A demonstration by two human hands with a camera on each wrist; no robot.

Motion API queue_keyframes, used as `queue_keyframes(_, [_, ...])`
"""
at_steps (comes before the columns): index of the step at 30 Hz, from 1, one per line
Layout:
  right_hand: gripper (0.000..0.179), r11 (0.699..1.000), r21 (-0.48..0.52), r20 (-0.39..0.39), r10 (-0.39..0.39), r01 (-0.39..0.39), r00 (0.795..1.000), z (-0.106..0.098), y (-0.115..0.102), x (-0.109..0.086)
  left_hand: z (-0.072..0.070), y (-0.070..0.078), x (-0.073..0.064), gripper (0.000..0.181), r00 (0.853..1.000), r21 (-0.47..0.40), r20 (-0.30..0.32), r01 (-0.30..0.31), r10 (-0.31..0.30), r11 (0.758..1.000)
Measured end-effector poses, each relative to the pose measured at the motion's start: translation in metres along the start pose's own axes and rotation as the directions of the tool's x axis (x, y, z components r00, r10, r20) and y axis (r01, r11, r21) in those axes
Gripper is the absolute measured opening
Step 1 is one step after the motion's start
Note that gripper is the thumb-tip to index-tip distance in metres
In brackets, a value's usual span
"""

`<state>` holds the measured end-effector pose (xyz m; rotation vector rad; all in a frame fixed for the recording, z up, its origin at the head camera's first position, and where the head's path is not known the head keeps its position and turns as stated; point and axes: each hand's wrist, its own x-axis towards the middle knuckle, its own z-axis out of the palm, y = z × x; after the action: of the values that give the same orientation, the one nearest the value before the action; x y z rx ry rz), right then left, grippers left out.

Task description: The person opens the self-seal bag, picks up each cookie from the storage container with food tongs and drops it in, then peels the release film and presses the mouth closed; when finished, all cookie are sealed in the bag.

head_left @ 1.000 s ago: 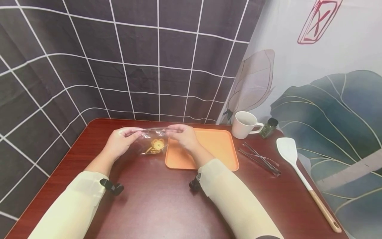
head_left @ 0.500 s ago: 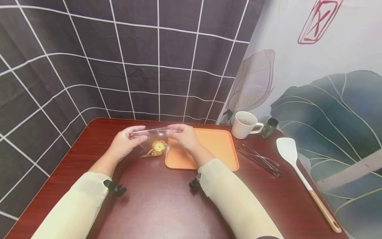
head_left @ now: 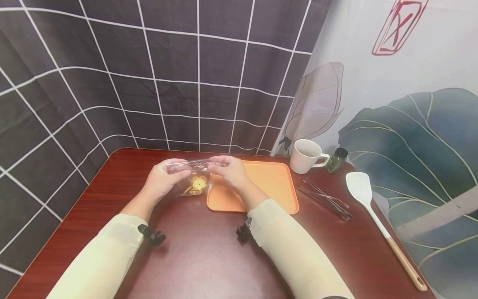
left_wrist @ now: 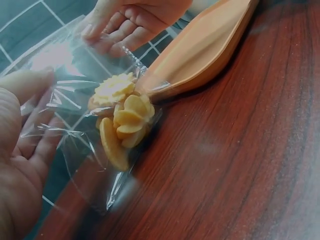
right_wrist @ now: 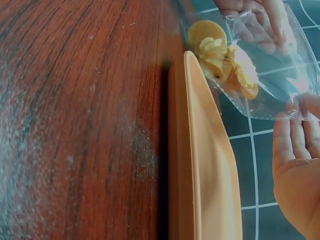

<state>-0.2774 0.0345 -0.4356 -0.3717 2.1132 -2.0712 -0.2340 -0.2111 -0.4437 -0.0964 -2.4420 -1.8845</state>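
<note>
Both hands hold up a clear plastic bag (head_left: 192, 176) by its upper edge, over the table beside the tray. Inside, at the bottom, lie several yellow pieces (left_wrist: 127, 117), some flower-shaped and one a smooth disc. My left hand (head_left: 162, 180) pinches the bag's left part between thumb and fingers; the fingers show through the film in the left wrist view. At the top right corner my right hand (head_left: 231, 172) pinches the film with thumb and fingertips. Under the right hand and forearm lies an orange tray (head_left: 270, 182), partly covered by them.
A white mug (head_left: 304, 157) stands behind the tray's right corner, with a small dark-lidded jar (head_left: 337, 160) next to it. Metal tongs (head_left: 326, 199) lie right of the tray. Farther right is a white spatula (head_left: 360, 187) with a wooden handle. A dark tiled-pattern curtain (head_left: 179, 95) backs the table.
My left hand has slid right along the bag's top edge, closer to the right hand, and the film has gone slacker. The right hand has stayed in place.
</note>
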Motion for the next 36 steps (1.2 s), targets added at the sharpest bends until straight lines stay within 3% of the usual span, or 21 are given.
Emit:
queue_keyframes(7, [0.031,0.999,-0.035,0.019,-0.019,0.02,1.0,0.0,0.0,-0.001,0.002,0.0,-0.001,0.051,0.999,-0.001,-0.032,0.028,-0.028,1.0])
queue_keyframes(17, [0.047,0.999,-0.034,0.067,0.008,-0.006,0.998,0.005,0.002,-0.001,0.001,0.003,-0.002,0.052,0.999,0.01,-0.037,0.031,-0.031,0.999])
queue_keyframes(24, [0.051,0.999,-0.037,0.113,0.01,-0.006,0.993,0.019,0.004,0.002,0.002,0.002,-0.002,0.05,0.999,-0.004,-0.034,0.007,-0.007,1.0])
queue_keyframes(36, [0.04,0.994,-0.11,0.024,0.022,-0.019,0.999,0.028,0.004,-0.001,0.0,-0.002,-0.001,0.051,1.0,-0.038,-0.02,0.004,-0.005,0.999])
